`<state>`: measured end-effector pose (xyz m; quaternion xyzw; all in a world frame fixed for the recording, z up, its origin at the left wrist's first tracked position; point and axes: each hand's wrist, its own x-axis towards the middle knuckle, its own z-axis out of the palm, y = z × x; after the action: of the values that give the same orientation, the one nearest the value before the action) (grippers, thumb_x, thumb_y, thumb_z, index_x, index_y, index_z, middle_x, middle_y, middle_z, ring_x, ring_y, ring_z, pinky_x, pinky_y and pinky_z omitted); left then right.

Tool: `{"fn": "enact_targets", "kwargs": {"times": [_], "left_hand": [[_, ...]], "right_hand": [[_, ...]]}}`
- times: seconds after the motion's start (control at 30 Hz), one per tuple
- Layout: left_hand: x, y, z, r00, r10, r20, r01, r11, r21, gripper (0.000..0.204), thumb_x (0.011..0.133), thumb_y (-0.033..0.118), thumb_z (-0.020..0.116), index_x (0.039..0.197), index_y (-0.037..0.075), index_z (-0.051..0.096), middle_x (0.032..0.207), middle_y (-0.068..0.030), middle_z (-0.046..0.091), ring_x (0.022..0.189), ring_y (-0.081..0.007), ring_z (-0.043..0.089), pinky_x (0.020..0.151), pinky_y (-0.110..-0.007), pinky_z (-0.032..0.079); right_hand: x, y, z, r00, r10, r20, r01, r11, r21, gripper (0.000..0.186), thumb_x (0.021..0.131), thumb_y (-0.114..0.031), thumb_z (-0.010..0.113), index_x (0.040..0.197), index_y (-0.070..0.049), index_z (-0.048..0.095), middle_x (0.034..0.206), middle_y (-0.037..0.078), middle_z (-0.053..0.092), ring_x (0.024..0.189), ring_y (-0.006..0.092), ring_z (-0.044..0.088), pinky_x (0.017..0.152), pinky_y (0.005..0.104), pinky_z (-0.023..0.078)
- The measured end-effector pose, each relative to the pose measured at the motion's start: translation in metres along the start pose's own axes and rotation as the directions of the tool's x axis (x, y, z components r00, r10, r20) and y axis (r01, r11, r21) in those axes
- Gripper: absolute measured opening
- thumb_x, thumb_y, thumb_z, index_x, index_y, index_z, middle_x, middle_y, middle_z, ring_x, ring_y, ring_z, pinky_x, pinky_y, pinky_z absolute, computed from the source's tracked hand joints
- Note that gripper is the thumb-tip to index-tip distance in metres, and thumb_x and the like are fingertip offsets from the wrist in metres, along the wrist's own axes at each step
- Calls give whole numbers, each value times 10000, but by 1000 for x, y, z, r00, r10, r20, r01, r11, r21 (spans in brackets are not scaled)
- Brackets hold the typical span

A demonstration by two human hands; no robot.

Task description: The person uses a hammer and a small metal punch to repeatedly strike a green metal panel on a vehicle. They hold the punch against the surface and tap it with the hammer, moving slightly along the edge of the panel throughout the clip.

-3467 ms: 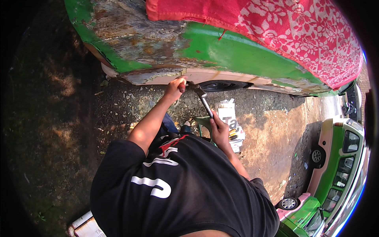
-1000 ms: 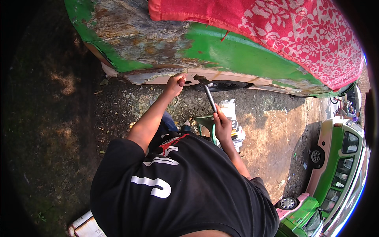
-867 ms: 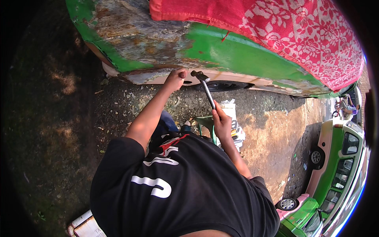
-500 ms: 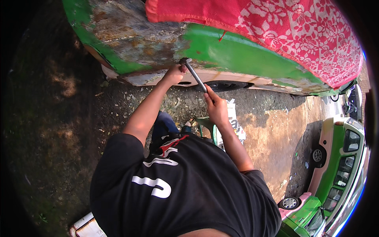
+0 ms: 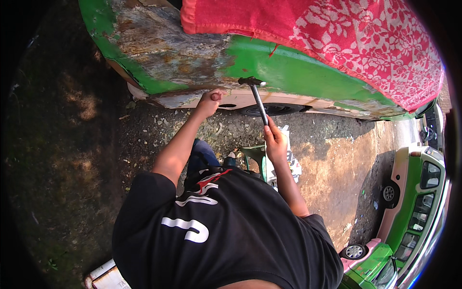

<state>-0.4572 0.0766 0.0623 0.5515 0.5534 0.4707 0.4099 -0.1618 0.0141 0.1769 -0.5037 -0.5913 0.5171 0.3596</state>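
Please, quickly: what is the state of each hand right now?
Left hand: closed around a reddish-brown grip; the rest cannot be told.
Right hand: closed, holding a hammer by its shaft.

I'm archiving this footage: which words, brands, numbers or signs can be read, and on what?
Black shirt: large white lettering, partly folded; wording not copied here.
White printed sheet: dark print, partly behind the right hand; unreadable.
White rusty-edged object, lower left: small lettering, cut off; no whole word.

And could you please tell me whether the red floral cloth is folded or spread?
Spread, where visible: the cloth drapes broadly over the worn green vehicle, its pattern showing.
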Motion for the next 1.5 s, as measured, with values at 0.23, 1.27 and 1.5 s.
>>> {"fn": "enact_targets", "kwargs": {"times": [0.23, 1.27, 1.5], "left_hand": [[-21, -8, 6, 988, 46, -147, -54, 997, -53, 152, 824, -113, 525, 817, 32, 479, 1101, -107, 664, 962, -154, 584, 866, -275, 430], [-46, -59, 35, 995, 49, -82, -79, 905, -418, 69, 882, -35, 551, 932, 10, 536, 881, -82, 549, 1152, -268, 578, 923, -323, 424], [-49, -53, 41, 935, 340, -102, -344, 939, -25, 29, 923, 21, 536, 951, 14, 532, 855, -69, 521, 1075, -256, 572, 950, -337, 404]], "right_hand": [[-9, 20, -8, 998, 47, -35, -50, 994, -102, 380, 991, -208, 560, 1364, -135, 557, 809, 3, 580, 756, 61, 500, 701, 227, 440], [-29, 17, -8, 994, 110, 18, -102, 965, -241, 367, 977, -210, 577, 1335, -132, 579, 959, 107, 705, 837, 69, 582, 777, 257, 470], [-31, 26, -10, 998, 59, 26, -53, 983, -174, 364, 978, -196, 568, 1332, -111, 578, 1155, 147, 688, 1001, 98, 628, 865, 261, 470]]}}
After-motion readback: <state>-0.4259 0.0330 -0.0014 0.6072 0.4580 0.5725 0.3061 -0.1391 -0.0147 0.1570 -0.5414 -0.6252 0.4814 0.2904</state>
